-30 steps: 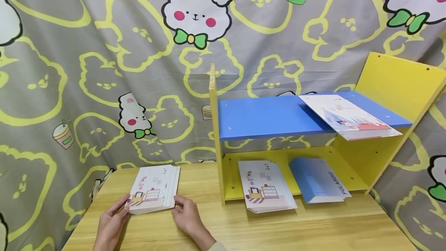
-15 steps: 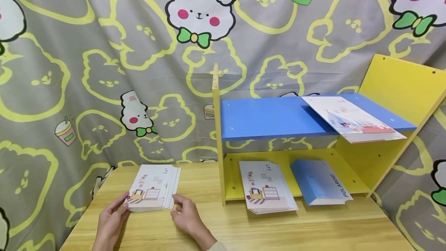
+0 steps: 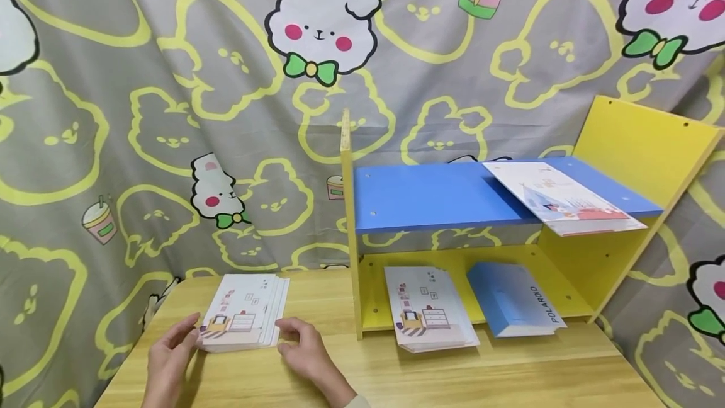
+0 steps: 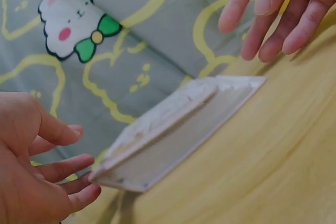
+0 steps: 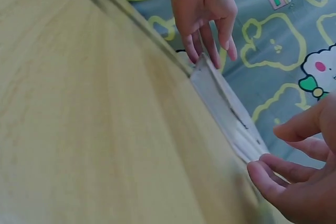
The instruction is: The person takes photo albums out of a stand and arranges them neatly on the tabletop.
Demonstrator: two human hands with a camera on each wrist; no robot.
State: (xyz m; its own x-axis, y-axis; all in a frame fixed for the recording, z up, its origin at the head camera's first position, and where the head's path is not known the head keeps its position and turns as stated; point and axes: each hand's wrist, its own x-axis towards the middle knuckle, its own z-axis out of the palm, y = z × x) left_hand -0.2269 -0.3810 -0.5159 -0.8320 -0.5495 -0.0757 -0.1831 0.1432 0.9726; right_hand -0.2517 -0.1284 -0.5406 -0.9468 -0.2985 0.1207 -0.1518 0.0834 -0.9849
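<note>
A white book (image 3: 238, 310) with a drawing of an armchair and a drawer cabinet on its cover lies flat at the left of the wooden table. Its page edges stand out in steps along the right side. By its left front corner is my left hand (image 3: 167, 357), fingers loosely bent; in the left wrist view the fingertips (image 4: 86, 195) are at the corner, and I cannot tell whether they touch. Close to its right edge my right hand (image 3: 308, 351) has relaxed fingers and thumb apart, with nothing gripped between them.
A yellow shelf unit (image 3: 350, 219) with a blue board (image 3: 419, 197) stands at the right. On its bottom board lie a similar white book (image 3: 430, 310) and a blue POLAROID book (image 3: 512, 298), both overhanging the front. Another illustrated book (image 3: 561, 197) overhangs the blue board. A patterned curtain (image 3: 226, 80) hangs behind.
The left fingers have loosened and drawn slightly away from the book's left edge. The right hand stays beside the right edge. The book keeps about the same place on the table.
</note>
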